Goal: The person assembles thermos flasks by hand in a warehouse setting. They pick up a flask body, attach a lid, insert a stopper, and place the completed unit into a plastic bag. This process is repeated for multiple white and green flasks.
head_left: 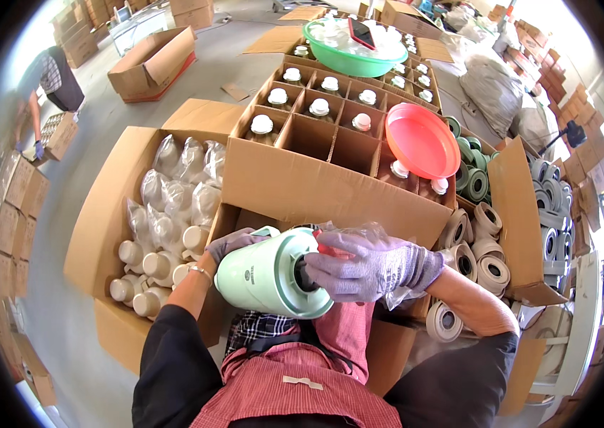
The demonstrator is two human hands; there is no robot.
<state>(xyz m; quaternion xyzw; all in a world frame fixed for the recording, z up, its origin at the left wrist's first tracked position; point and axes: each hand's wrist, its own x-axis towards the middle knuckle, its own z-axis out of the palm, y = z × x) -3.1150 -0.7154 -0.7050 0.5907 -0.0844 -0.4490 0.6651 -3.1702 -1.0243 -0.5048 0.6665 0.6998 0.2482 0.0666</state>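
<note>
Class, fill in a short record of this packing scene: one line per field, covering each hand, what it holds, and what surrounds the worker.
Left hand: gloved left hand steadies the mint-green flask shell from behind
Right hand: gloved right hand at the shell's open end, fingers on a crinkled plastic bag
Left side: open carton of bagged glass liners
Ahead: divided carton with capped flasks, red basin, green basin
Right side: stacked ring-shaped bases
Background: another person bent over a box

The flask body point(273, 271) lies between the left hand point(229, 242) and right hand point(370, 265). The divided carton point(295, 182) stands behind it; the carton of bagged flasks point(99, 228) lies left.
</note>
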